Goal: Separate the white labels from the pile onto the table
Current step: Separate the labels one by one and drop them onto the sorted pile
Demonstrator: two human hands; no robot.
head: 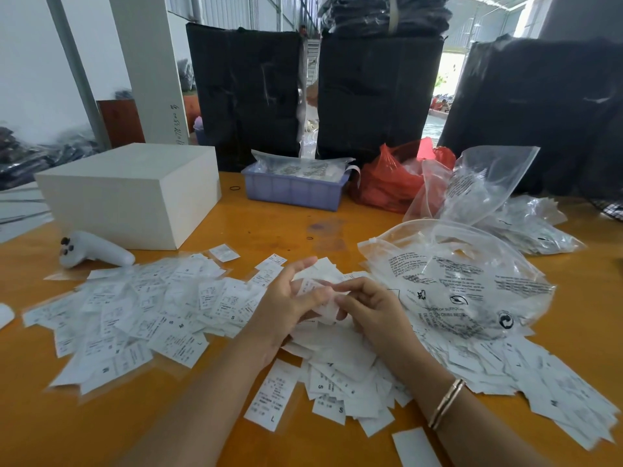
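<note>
White labels (188, 318) printed S, M, L, both hands (290, 305) pinching some

Your left hand (286, 298) and right hand (367, 308) meet above the middle of the table (269, 224), pinching a few labels (320, 294) between them, with one spread of labels (135, 311) lying to your left and the pile (354, 375) beneath and before your hands. To your right a plastic bag (455, 278) lies on the pile's far edge. Behind the left spread sit a controller (94, 250) and a box (135, 193), and farther back, left to right, stand a tray (293, 190) and a tied bag (394, 180).
</note>
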